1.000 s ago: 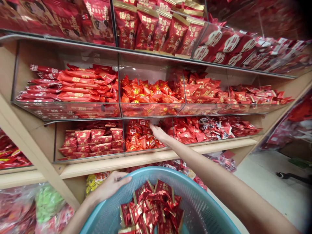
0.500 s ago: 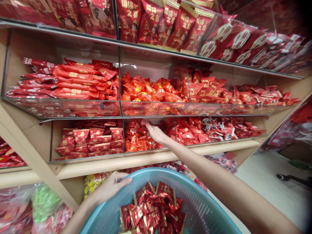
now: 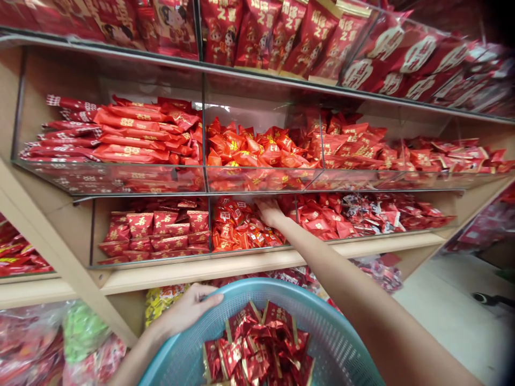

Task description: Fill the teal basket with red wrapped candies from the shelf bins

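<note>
A blue plastic basket (image 3: 341, 316) holds a heap of red and gold wrapped packets (image 3: 257, 348). My left hand (image 3: 197, 305) is closed on the basket's far left rim, thumb over the edge. My right hand (image 3: 270, 213) reaches into a lower shelf compartment, over small red packets (image 3: 237, 225); its fingertips are blurred and partly hidden at the back, so what they hold, if anything, cannot be made out. Left of it, beyond a clear divider, sit dark red square packets (image 3: 140, 225).
Above runs a clear-fronted shelf (image 3: 257, 179) with red packets in several compartments. A wooden shelf edge (image 3: 161, 279) lies just beyond the basket. Bagged goods (image 3: 82, 332) sit at the lower left. Pale floor (image 3: 450, 305) shows at the right.
My right hand has moved deeper into the compartment and a little to the right. The whole view has shifted slightly, while my left hand stays on the basket's rim.
</note>
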Tool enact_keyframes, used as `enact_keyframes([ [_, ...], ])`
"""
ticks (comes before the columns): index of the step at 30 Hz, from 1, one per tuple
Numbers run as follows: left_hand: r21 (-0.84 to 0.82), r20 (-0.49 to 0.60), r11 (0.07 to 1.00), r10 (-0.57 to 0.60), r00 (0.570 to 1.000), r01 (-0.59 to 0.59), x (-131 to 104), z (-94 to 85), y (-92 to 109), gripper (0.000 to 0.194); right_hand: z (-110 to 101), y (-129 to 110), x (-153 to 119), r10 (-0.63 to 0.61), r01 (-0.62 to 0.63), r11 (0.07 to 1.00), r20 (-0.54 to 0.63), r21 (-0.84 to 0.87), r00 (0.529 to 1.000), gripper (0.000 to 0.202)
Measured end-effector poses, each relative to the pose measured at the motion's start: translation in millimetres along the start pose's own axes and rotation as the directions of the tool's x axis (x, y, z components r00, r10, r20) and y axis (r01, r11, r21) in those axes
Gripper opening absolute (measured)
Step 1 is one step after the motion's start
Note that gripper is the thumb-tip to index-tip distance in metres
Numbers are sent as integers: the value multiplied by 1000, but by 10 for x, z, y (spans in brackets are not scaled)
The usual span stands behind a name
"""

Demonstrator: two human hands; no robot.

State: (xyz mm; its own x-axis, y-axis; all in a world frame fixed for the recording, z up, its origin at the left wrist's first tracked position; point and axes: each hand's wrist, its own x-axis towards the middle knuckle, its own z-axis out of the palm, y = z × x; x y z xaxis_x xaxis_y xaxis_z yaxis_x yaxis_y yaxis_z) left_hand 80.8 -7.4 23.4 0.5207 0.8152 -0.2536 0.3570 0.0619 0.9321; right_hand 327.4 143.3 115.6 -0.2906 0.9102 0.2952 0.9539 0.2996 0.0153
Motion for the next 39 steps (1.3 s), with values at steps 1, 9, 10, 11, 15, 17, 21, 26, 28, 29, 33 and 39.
enact_keyframes([
  [1,-4,1,1000,4,1000,-4,1,-2,-8,48,7,-7,10,9,-9,1000,-9,-7,1000,42],
  [9,-28,11,999,29,1000,-28,4,-9,-34,44,-132,12,-99,37,-40,999,-85,-23,996,29],
  [10,-29,11,999,33,999,-33,4,-8,-34,44,-160,13,-125,58,-60,998,-98,-22,994,30],
  [11,-32,13,999,38,999,-38,5,-7,-32,44,-191,13,-154,79,-82,996,-108,-22,991,32],
  [15,-33,12,999,37,999,-37,-8,-3,-16,45,-336,2,-361,138,-132,990,-203,44,969,33],
  [17,-29,5,999,32,999,-32,-21,-1,-2,45,-395,-13,-535,129,-91,986,-295,139,947,28],
  [21,-21,-1,999,27,1000,-27,-38,5,21,45,-418,-63,-924,110,89,910,-444,404,889,18],
  [26,25,-1,999,43,999,-43,-36,12,38,42,-378,-162,-1253,425,46,395,-227,917,876,20],
  [28,22,-2,999,32,999,-32,-37,16,44,42,-361,-219,-1354,472,-27,148,-47,989,880,25],
  [29,18,-3,999,28,1000,-28,-38,18,46,42,-343,-254,-1405,468,-56,52,25,997,883,26],
  [33,-23,16,1000,22,1000,-21,-39,20,29,40,-167,-425,-1600,333,-175,-86,194,981,923,25],
  [39,-58,35,998,40,999,-38,-36,10,18,37,224,-649,-1772,135,-205,80,193,976,972,20],
])
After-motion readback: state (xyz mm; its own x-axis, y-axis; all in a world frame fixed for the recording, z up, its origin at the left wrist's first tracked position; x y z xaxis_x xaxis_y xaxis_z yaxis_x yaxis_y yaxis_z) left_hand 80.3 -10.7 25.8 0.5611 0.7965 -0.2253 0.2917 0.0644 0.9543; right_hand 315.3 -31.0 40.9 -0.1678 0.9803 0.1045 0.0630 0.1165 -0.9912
